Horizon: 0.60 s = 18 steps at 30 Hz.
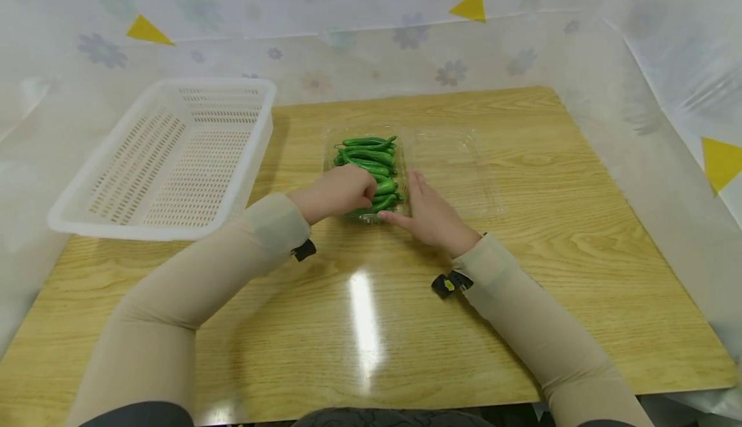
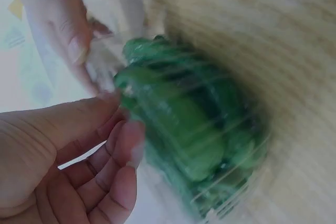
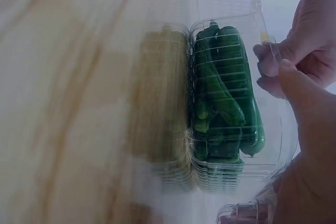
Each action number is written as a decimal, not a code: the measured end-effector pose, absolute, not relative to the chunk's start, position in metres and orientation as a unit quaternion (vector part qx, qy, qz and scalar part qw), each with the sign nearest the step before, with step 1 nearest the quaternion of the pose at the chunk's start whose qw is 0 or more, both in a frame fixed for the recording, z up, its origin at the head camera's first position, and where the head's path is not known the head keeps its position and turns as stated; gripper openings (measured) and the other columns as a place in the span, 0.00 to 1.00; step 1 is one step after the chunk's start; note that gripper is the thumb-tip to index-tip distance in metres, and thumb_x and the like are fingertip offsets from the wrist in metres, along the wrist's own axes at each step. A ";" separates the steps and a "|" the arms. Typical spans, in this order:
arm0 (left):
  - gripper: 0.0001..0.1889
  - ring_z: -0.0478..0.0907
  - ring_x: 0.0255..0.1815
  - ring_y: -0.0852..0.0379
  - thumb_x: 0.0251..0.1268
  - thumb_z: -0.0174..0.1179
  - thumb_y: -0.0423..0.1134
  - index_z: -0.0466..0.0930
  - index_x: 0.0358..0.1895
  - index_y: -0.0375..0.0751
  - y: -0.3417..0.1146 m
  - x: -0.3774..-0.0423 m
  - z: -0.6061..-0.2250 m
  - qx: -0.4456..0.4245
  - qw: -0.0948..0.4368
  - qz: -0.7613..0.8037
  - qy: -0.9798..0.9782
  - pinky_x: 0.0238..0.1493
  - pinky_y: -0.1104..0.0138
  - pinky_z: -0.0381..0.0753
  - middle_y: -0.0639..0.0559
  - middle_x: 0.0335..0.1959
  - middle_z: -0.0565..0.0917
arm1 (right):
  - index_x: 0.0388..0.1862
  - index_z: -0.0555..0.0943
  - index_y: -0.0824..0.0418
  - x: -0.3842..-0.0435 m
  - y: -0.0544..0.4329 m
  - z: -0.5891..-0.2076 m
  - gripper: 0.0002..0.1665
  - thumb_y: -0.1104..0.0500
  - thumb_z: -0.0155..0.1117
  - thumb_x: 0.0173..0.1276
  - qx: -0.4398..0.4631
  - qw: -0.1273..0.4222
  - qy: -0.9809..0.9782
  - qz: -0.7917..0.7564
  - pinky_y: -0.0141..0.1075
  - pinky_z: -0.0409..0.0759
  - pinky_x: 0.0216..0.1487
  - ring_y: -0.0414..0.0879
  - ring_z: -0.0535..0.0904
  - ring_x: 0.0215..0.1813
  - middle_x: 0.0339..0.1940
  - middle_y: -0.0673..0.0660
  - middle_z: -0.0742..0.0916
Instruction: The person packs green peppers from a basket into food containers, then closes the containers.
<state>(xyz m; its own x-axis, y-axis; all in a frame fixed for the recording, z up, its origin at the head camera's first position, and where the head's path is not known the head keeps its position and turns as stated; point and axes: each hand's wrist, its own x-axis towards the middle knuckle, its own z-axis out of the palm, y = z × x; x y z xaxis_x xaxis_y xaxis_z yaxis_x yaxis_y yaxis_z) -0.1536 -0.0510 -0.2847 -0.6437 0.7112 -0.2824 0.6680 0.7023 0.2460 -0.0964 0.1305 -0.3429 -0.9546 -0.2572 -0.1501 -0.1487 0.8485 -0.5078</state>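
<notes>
Several long green peppers (image 1: 371, 156) lie side by side in a clear plastic clamshell box (image 3: 281, 135), its lid (image 1: 449, 169) folded out flat to the right. My left hand (image 1: 342, 190) is over the near part of the peppers, fingers loosely bent. In the left wrist view its thumb and fingertips come close to one pepper's end (image 2: 173, 121), and no pepper shows between them. My right hand (image 1: 431, 214) rests at the box's near right corner. Its fingers lie straight along the right side, and the thumb touches the near rim.
A white slotted plastic basket (image 1: 263, 118) stands on the wood-grain table (image 1: 556, 272) at the left, with nothing visible inside. White flower-patterned sheeting (image 1: 371, 60) with yellow triangles hangs behind and beside the table.
</notes>
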 end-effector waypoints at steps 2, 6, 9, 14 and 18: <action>0.05 0.74 0.28 0.59 0.67 0.56 0.36 0.81 0.34 0.40 -0.053 -0.155 -0.280 0.381 0.166 0.060 0.908 0.34 0.65 0.74 0.52 0.30 0.80 | 0.73 0.35 0.69 -0.096 0.130 -0.342 0.66 0.23 0.43 0.57 -0.107 0.107 0.955 -0.254 0.48 0.51 0.69 0.57 0.41 0.74 0.73 0.69 0.44; 0.10 0.62 0.22 0.59 0.71 0.48 0.34 0.76 0.30 0.38 -0.055 -0.160 -0.270 0.371 0.136 0.067 0.916 0.29 0.66 0.64 0.51 0.23 0.70 | 0.73 0.35 0.69 -0.096 0.130 -0.341 0.66 0.23 0.43 0.57 -0.110 0.106 0.955 -0.255 0.48 0.49 0.70 0.57 0.40 0.74 0.73 0.69 0.44; 0.10 0.68 0.28 0.57 0.72 0.46 0.34 0.79 0.37 0.36 -0.055 -0.163 -0.263 0.356 0.116 0.073 0.924 0.33 0.66 0.68 0.48 0.29 0.76 | 0.73 0.35 0.69 -0.096 0.130 -0.339 0.66 0.23 0.44 0.57 -0.111 0.105 0.955 -0.255 0.47 0.48 0.70 0.56 0.40 0.74 0.73 0.69 0.44; 0.15 0.74 0.53 0.50 0.73 0.46 0.35 0.76 0.56 0.38 -0.053 -0.170 -0.257 0.326 0.108 0.063 0.937 0.52 0.60 0.74 0.45 0.53 0.77 | 0.73 0.36 0.70 -0.096 0.129 -0.338 0.65 0.24 0.45 0.59 -0.115 0.098 0.955 -0.255 0.46 0.47 0.70 0.57 0.40 0.74 0.73 0.70 0.45; 0.17 0.70 0.59 0.49 0.74 0.43 0.38 0.72 0.61 0.40 -0.049 -0.183 -0.262 0.304 0.115 0.044 0.945 0.56 0.58 0.71 0.44 0.60 0.72 | 0.73 0.34 0.69 -0.096 0.130 -0.339 0.66 0.23 0.45 0.58 -0.109 0.107 0.956 -0.251 0.47 0.47 0.70 0.57 0.40 0.74 0.73 0.69 0.44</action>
